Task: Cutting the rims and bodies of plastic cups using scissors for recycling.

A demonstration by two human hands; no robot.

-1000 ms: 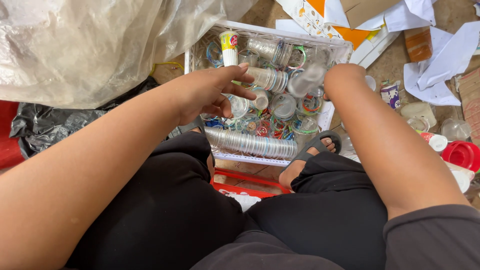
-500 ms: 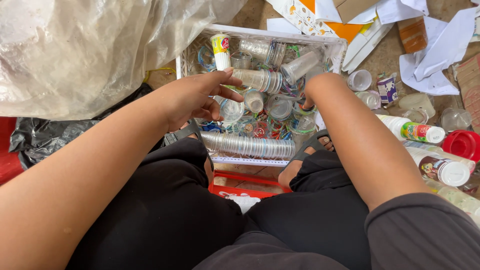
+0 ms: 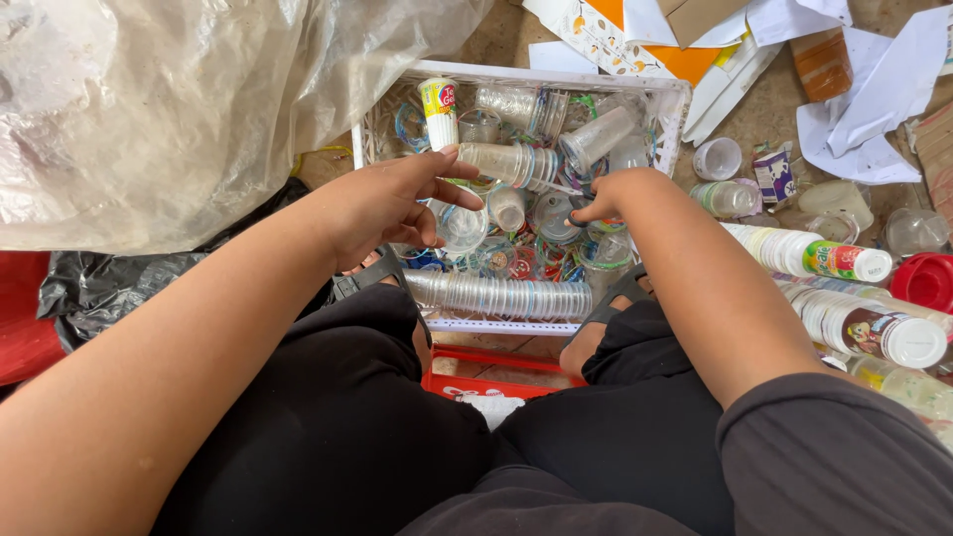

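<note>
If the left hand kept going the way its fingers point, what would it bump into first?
Most likely the stack of clear plastic cups lying on its side in the white basket. The left hand has its fingertips almost at that stack's near end, though depth is hard to judge.

This looks like a recycling sorting place on a dirt floor: a white basket (image 3: 675, 109) full of plastic cups, loose bottles (image 3: 864, 328), torn cardboard (image 3: 635, 35) and a big plastic bag (image 3: 149, 109).

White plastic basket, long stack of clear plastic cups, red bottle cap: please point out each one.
White plastic basket (image 3: 556, 79): head view, on its far rim.
Long stack of clear plastic cups (image 3: 501, 296): head view, on the middle of the stack.
Red bottle cap (image 3: 925, 280): head view, on its top.
</note>
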